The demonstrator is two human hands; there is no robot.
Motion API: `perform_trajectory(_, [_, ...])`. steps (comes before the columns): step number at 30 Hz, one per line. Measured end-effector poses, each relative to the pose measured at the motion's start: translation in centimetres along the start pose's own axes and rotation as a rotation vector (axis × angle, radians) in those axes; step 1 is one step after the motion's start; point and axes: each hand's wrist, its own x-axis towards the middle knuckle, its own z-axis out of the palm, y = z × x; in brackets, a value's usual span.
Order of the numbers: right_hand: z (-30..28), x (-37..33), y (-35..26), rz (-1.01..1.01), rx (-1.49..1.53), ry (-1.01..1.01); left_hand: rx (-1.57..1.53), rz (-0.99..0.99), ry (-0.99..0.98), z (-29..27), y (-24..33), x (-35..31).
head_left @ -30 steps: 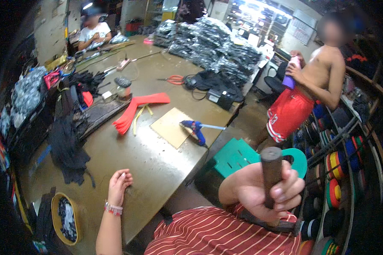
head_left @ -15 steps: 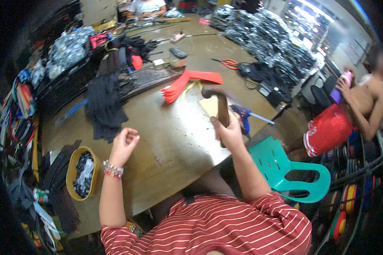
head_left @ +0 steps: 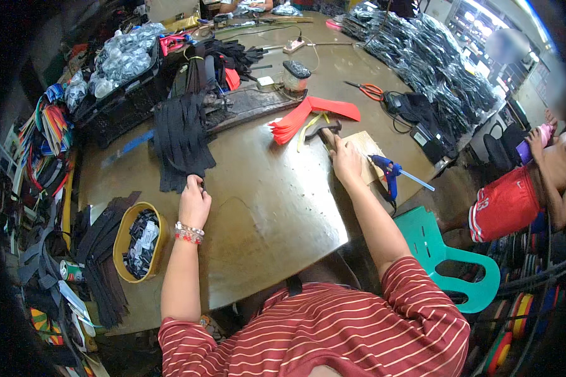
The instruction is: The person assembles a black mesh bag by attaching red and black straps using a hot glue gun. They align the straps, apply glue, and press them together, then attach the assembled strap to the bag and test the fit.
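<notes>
My right hand [head_left: 347, 162] is at the handle of a hammer [head_left: 324, 133], whose dark metal head is low over the table beside a fan of red-orange strips [head_left: 295, 119]. A yellow strip [head_left: 307, 133] lies between the strips and the hammer. My left hand [head_left: 195, 204], with beaded bracelets at the wrist, has its fingers closed at the lower end of a bundle of black fabric strips [head_left: 181, 141]. Its fingertips are partly hidden, and it appears to pinch a strip's end. Right of my right hand, a blue glue gun [head_left: 390, 173] lies by a tan board [head_left: 362, 149].
A yellow tub [head_left: 160, 251] of small black and white pieces stands at left. Behind are a black crate [head_left: 116, 107], a jar [head_left: 295, 76] and orange-handled scissors [head_left: 372, 92]. Plastic-wrapped packs [head_left: 415, 50] cover the far right. A green chair [head_left: 446, 264] and another person [head_left: 547, 169] are at right.
My right hand has lowered the hammer from above the table to beside the red-orange strips. My left hand has moved from over the table to the end of the black strips, its fingers closing.
</notes>
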Motion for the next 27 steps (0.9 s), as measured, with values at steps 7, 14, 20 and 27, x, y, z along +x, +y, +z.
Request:
perform_trajectory(7, [-3.0, -1.4, -4.6, -0.369, 0.222, 0.322, -1.317, -0.333, -0.567, 0.4, 4.0, -0.8])
perform_trajectory(14, [-6.4, -10.7, -10.1, -1.291, 0.632, 0.091, -1.694, -0.622, -0.868, 3.7, 9.1, -5.1])
perform_trajectory(20, [-9.8, -11.6, -6.1, -1.429, 0.515, -0.157, -1.698, -0.615, -1.009, 2.9, 10.5, -8.2])
perform_trajectory(27, [-7.7, -21.4, -3.6, -1.357, 0.829, -0.313, -1.095, -0.488, -0.684, 1.1, 4.2, 3.2])
